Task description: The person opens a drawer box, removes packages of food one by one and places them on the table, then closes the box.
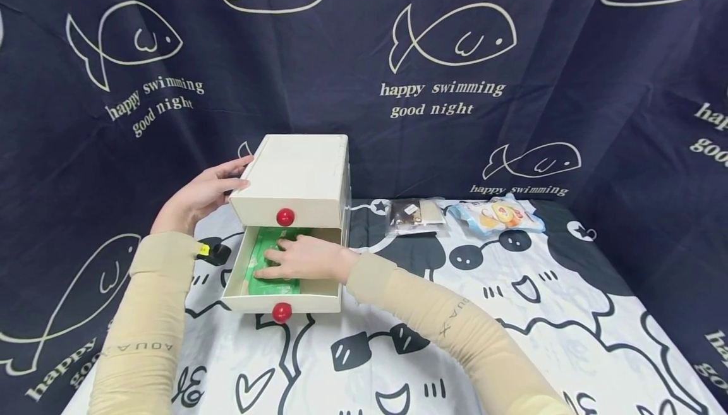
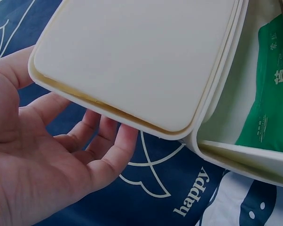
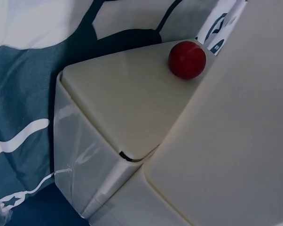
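A white two-drawer box [image 1: 301, 162] with red knobs [image 1: 285, 216] stands on the cloth, its lower drawer [image 1: 318, 304] pulled out. In that drawer lies a flat green packet [image 1: 279, 287] with white print. My right hand [image 1: 309, 258] reaches into the drawer, fingers spread over the packet and touching it. On the box's upper left side rests my left hand [image 1: 207, 191]; the left wrist view shows its fingertips along the box edge [image 2: 108, 106]. The right wrist view has the upper drawer's red knob [image 3: 187, 60], and the right hand is out of sight there.
To the right of the box lie a clear bag with dark and beige contents [image 1: 418, 216] and a light blue snack bag [image 1: 497, 215]. A small black thing with a yellow tag [image 1: 213, 251] sits left of the drawer. A dark blue curtain [image 1: 364, 42] hangs behind.
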`<action>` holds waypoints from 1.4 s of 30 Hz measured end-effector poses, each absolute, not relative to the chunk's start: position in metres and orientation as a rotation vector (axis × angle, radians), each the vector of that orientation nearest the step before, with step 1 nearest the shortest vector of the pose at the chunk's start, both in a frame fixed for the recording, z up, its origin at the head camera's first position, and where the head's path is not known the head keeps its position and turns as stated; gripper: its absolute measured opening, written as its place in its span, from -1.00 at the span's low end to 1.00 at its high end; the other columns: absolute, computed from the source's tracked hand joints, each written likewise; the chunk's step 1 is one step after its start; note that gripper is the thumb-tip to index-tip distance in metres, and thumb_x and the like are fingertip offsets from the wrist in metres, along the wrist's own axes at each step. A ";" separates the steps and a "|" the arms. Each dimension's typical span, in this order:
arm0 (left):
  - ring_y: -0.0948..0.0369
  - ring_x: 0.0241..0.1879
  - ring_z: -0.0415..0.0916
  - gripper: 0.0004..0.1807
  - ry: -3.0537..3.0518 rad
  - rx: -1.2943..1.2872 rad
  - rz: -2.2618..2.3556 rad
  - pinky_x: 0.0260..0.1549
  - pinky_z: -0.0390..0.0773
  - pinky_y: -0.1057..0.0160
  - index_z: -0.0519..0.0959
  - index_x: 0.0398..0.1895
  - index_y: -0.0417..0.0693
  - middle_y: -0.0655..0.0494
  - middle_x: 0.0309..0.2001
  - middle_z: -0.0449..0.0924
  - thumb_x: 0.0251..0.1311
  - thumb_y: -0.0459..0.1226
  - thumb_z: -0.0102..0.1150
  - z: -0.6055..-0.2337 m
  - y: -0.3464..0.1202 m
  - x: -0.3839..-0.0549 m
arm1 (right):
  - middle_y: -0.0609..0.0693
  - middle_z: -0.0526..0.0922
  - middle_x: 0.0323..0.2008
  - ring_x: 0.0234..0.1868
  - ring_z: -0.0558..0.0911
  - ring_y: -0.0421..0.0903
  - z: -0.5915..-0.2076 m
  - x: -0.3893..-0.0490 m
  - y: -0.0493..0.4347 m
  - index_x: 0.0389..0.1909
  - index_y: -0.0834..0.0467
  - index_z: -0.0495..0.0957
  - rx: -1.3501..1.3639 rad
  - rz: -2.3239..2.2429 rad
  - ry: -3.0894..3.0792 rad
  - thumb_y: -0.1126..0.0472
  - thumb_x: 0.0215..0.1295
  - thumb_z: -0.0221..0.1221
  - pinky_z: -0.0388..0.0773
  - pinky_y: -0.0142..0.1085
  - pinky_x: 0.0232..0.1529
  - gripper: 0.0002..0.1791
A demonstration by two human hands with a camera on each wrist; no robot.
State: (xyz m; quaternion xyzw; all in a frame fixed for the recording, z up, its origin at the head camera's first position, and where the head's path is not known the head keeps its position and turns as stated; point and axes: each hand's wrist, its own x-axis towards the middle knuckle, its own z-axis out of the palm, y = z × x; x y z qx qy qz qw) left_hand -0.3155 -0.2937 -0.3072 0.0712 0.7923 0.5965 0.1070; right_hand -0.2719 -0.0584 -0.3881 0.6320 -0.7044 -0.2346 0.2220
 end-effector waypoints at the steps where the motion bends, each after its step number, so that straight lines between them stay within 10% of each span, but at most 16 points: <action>1: 0.39 -0.05 0.41 -0.23 2.335 0.210 1.753 -0.24 0.52 0.37 -0.05 0.50 0.05 -0.14 0.41 -0.01 0.30 -0.30 0.06 -0.307 -0.294 -0.316 | -0.06 0.42 0.16 0.03 0.55 -0.06 -0.388 -0.272 -0.058 0.39 -0.29 0.13 1.744 -0.647 -1.937 0.27 0.46 -0.12 0.56 -0.35 -0.32 -0.42; 42: 0.39 -0.05 0.40 -0.24 2.339 0.192 1.752 -0.24 0.52 0.37 -0.04 0.50 0.07 -0.10 0.41 0.02 0.30 -0.31 0.05 -0.308 -0.295 -0.317 | -0.13 0.49 0.04 -0.20 0.53 -0.14 -0.370 -0.261 -0.042 0.25 -0.17 0.34 1.591 -0.419 -2.024 0.19 0.43 -0.04 0.46 -0.37 -0.50 -0.59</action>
